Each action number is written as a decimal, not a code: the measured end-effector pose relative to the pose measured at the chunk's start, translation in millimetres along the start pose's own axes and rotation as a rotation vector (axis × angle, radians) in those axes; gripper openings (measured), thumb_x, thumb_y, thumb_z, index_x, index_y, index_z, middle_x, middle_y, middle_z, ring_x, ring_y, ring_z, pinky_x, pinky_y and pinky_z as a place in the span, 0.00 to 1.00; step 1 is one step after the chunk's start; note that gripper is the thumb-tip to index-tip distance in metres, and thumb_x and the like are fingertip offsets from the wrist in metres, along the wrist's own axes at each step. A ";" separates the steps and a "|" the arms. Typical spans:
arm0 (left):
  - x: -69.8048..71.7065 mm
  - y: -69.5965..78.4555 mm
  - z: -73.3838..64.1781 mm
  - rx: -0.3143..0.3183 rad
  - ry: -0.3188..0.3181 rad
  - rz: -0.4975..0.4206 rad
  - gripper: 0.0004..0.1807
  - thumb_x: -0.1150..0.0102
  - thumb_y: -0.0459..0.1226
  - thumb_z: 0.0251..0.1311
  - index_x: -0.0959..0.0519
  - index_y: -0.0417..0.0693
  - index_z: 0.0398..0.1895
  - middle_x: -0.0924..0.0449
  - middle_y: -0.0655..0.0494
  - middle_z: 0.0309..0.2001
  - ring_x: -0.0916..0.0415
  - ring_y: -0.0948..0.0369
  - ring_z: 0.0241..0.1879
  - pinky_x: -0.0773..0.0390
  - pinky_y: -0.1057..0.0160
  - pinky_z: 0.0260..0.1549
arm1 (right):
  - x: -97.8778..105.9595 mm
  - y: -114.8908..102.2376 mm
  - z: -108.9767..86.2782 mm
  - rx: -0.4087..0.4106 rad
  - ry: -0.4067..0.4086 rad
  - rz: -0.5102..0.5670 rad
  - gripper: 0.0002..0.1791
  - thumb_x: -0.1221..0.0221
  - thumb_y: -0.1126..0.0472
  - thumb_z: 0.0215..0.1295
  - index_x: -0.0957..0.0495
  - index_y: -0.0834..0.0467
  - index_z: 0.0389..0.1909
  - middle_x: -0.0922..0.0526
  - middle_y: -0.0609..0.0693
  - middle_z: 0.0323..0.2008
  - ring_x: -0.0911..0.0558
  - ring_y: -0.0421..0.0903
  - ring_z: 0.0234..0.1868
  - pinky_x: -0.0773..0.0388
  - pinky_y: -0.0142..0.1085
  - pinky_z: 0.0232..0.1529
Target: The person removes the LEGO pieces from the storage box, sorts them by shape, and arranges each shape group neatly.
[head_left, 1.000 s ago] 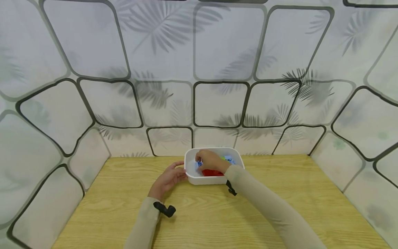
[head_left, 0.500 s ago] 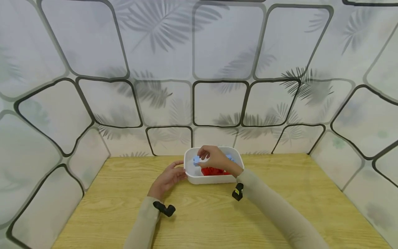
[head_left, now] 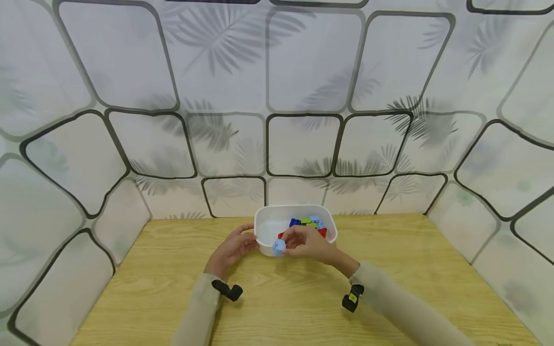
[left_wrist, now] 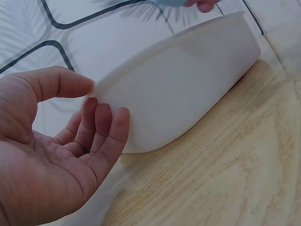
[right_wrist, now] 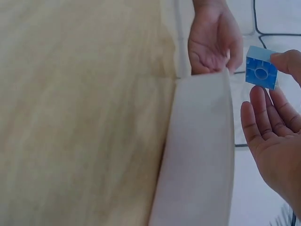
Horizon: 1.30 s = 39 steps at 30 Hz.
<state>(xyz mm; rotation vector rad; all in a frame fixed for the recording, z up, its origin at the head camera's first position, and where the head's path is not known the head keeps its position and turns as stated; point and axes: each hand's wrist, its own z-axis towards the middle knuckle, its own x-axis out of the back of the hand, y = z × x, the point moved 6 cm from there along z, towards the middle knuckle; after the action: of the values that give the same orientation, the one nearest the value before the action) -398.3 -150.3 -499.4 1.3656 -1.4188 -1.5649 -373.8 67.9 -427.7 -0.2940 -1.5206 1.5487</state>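
Observation:
My left hand [head_left: 235, 247] rests at the left end of a white plastic tub [head_left: 268, 209]. In the left wrist view its loosely bent fingers [left_wrist: 113, 134] touch the tub's outer wall, the thumb near the rim. Over the tub's front edge, my right hand [head_left: 309, 244] pinches a light blue toy building brick [head_left: 279, 247] between thumb and fingertips. The right wrist view shows the hollow underside of that brick [right_wrist: 260, 70], with a round tube in it.
Inside the tub, toward the right, lie dark blue bricks [head_left: 295, 222], green bricks [head_left: 308, 222], light blue bricks [head_left: 317, 220] and red bricks [head_left: 322, 232]. The tub stands on a wood-grain table [head_left: 277, 298], close to a patterned cloth backdrop [head_left: 233, 144].
My right hand has lifted the light blue brick from inside the tub and brought it toward me, over the front rim. The left hand stays at the tub's end.

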 end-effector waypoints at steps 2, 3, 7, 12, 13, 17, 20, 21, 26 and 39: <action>0.8 -0.7 -0.4 0.002 0.002 -0.005 0.31 0.52 0.28 0.73 0.49 0.32 0.74 0.15 0.59 0.39 0.17 0.67 0.38 0.17 0.68 0.45 | -7.1 0.9 -6.7 -0.012 -0.027 0.001 0.15 0.28 0.65 0.59 0.19 0.62 0.45 0.15 0.58 0.40 0.16 0.41 0.37 0.16 0.32 0.43; 1.0 -0.9 -0.8 0.004 0.004 -0.006 0.31 0.52 0.28 0.73 0.49 0.31 0.74 0.15 0.59 0.39 0.17 0.67 0.38 0.17 0.68 0.44 | -10.5 1.9 -9.4 -0.018 -0.038 -0.013 0.15 0.28 0.63 0.59 0.19 0.61 0.45 0.14 0.56 0.39 0.16 0.40 0.37 0.16 0.32 0.44; 1.2 -2.2 -2.1 0.015 0.012 -0.014 0.32 0.52 0.27 0.72 0.50 0.31 0.75 0.16 0.60 0.38 0.17 0.67 0.38 0.17 0.69 0.44 | -22.1 8.6 -16.4 -0.040 -0.083 -0.063 0.15 0.27 0.61 0.60 0.18 0.59 0.45 0.14 0.53 0.39 0.16 0.39 0.37 0.16 0.31 0.44; 0.3 -3.5 -2.0 0.009 0.012 -0.015 0.32 0.52 0.28 0.73 0.50 0.30 0.75 0.16 0.60 0.37 0.18 0.68 0.38 0.17 0.69 0.44 | -30.8 21.5 -21.1 -0.073 -0.112 -0.075 0.14 0.27 0.62 0.59 0.17 0.58 0.45 0.13 0.54 0.39 0.18 0.37 0.35 0.18 0.30 0.42; 0.3 -4.0 -1.6 0.009 0.011 -0.013 0.31 0.52 0.28 0.73 0.50 0.30 0.75 0.16 0.60 0.38 0.18 0.68 0.38 0.17 0.68 0.44 | -32.3 24.2 -21.8 -0.078 -0.115 -0.072 0.14 0.27 0.62 0.59 0.17 0.58 0.45 0.13 0.55 0.39 0.18 0.37 0.34 0.18 0.29 0.42; 0.6 -5.6 -1.6 0.020 0.013 -0.006 0.30 0.53 0.27 0.73 0.49 0.31 0.74 0.16 0.59 0.39 0.18 0.68 0.38 0.17 0.68 0.45 | -37.5 29.3 -23.7 -0.086 -0.119 -0.071 0.14 0.27 0.63 0.58 0.17 0.60 0.44 0.13 0.57 0.38 0.17 0.35 0.34 0.18 0.28 0.41; 0.6 -4.6 -1.6 0.019 0.015 -0.010 0.30 0.53 0.27 0.73 0.49 0.31 0.74 0.16 0.59 0.39 0.18 0.68 0.38 0.17 0.68 0.45 | -39.5 27.6 -23.2 -0.066 -0.112 -0.089 0.15 0.26 0.63 0.57 0.17 0.60 0.44 0.13 0.56 0.39 0.17 0.36 0.34 0.17 0.29 0.41; 0.5 -4.0 -1.5 0.016 0.014 -0.012 0.30 0.53 0.27 0.73 0.49 0.31 0.74 0.15 0.59 0.39 0.18 0.68 0.38 0.17 0.68 0.44 | -39.8 26.6 -23.0 -0.058 -0.109 -0.095 0.15 0.26 0.63 0.57 0.17 0.59 0.44 0.12 0.56 0.39 0.17 0.36 0.34 0.17 0.29 0.41; 1.2 -1.8 -1.8 0.011 0.014 -0.017 0.30 0.52 0.27 0.73 0.48 0.32 0.74 0.15 0.59 0.39 0.17 0.67 0.38 0.17 0.68 0.44 | -41.4 27.6 -21.6 -0.035 -0.105 -0.103 0.14 0.26 0.63 0.56 0.16 0.59 0.43 0.13 0.55 0.38 0.17 0.36 0.33 0.18 0.29 0.39; 0.7 0.3 -0.8 0.018 0.016 -0.014 0.30 0.52 0.27 0.73 0.48 0.32 0.74 0.16 0.57 0.42 0.17 0.67 0.39 0.16 0.67 0.45 | -40.0 35.9 -25.6 -0.037 -0.116 -0.135 0.14 0.26 0.62 0.58 0.18 0.60 0.42 0.14 0.57 0.37 0.18 0.35 0.34 0.18 0.28 0.37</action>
<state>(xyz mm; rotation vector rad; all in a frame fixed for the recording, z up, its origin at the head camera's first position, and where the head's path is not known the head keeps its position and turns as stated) -397.8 -151.3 -499.1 1.3983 -1.4197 -1.5508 -348.8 62.6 -481.5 -0.1209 -1.6260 1.4538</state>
